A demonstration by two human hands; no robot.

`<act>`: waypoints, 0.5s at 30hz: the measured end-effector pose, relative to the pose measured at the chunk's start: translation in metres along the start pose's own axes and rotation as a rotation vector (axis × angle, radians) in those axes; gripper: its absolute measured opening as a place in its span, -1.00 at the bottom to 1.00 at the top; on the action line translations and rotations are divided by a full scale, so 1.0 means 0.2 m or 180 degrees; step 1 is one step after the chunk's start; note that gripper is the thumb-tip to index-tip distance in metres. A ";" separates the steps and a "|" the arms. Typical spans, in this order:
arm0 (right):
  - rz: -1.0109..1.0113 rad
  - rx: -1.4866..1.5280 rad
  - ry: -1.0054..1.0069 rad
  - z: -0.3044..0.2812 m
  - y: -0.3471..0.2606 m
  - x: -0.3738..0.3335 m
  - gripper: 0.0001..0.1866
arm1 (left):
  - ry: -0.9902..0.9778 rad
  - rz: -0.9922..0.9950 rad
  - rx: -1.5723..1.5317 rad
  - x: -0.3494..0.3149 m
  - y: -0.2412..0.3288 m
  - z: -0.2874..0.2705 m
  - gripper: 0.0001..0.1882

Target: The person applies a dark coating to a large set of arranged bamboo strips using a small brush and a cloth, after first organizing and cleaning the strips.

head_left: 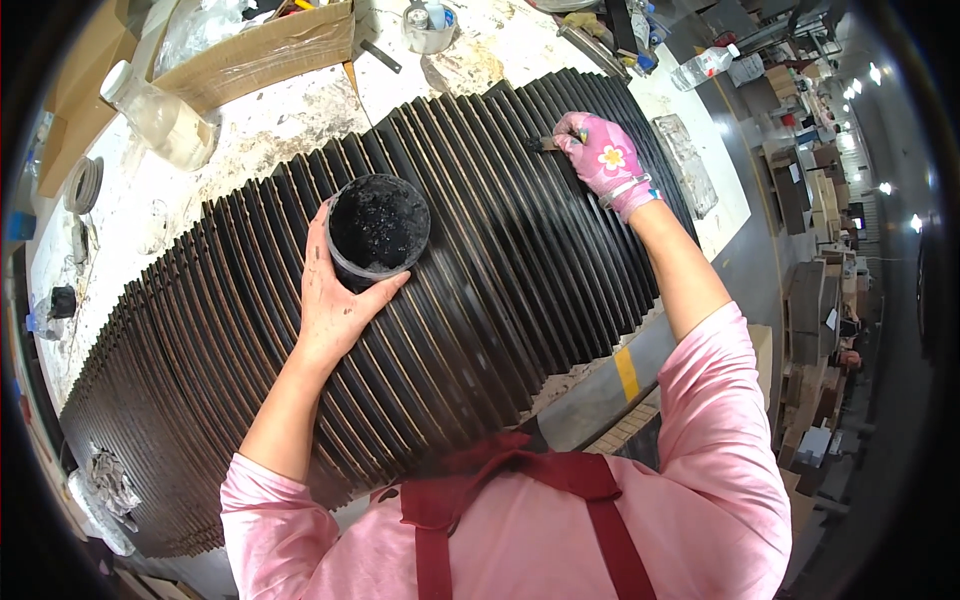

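My bare left hand (334, 300) is wrapped round a round tub (381, 228) with black paint inside and smeared along its rim. The tub is held over a long row of dark strips (480, 270) packed side by side, with thin brown edges showing between some of them. At the far right part of the row, my right hand (602, 160) wears a pink glove with a flower on it. Its fingers are closed on a small paintbrush (541, 144), whose black tip points left at the strips' far ends. The glove hides most of the handle.
A stained white table (285, 135) lies under the strips. Beyond them stand a cloudy bottle (165, 120), a cardboard box (265, 62) and a metal cup (428, 30). A clear bottle (705, 66) lies at the far right; crumpled plastic (112, 482) sits at the near left.
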State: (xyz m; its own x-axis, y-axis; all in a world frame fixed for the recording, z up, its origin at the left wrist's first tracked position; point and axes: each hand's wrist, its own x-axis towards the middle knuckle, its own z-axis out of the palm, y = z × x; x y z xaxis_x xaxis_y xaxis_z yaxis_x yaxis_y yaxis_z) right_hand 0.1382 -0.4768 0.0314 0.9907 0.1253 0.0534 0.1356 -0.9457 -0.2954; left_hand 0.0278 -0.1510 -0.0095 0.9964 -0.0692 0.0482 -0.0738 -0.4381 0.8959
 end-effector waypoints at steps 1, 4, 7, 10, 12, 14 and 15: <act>-0.0027 -0.0096 0.0017 0.03 0.05 0.01 -0.87 | -0.0007 0.0010 -0.0012 0.00 0.01 0.00 0.07; -0.0078 -0.0309 0.0079 0.02 0.03 0.01 -0.87 | -0.0009 -0.0029 -0.0005 0.00 0.02 0.00 0.07; -0.0097 -0.0187 0.0208 0.00 0.01 0.00 -0.88 | 0.0032 -0.0107 -0.0049 -0.01 0.00 0.00 0.06; -0.0224 -0.0206 0.0145 0.02 0.01 -0.02 -0.88 | 0.0029 -0.0053 -0.0067 0.00 -0.01 0.00 0.06; -0.0202 -0.0203 0.0090 0.03 0.00 -0.02 -0.88 | 0.0016 -0.0027 -0.0067 0.00 -0.01 0.00 0.07; -0.0116 -0.0377 -0.0004 0.06 0.01 -0.01 -0.87 | 0.0018 -0.0026 -0.0013 -0.01 -0.01 0.00 0.07; -0.0151 -0.0302 0.0058 0.06 0.01 0.00 -0.88 | 0.0018 -0.0028 0.0045 -0.01 -0.01 0.00 0.07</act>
State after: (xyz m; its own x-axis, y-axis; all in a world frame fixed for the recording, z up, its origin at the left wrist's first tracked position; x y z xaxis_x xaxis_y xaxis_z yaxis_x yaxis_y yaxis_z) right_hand 0.1389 -0.4754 0.0201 0.9826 0.1659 0.0829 0.1795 -0.9631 -0.2003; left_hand 0.0266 -0.1503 -0.0121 0.9973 -0.0603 0.0429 -0.0656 -0.4511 0.8900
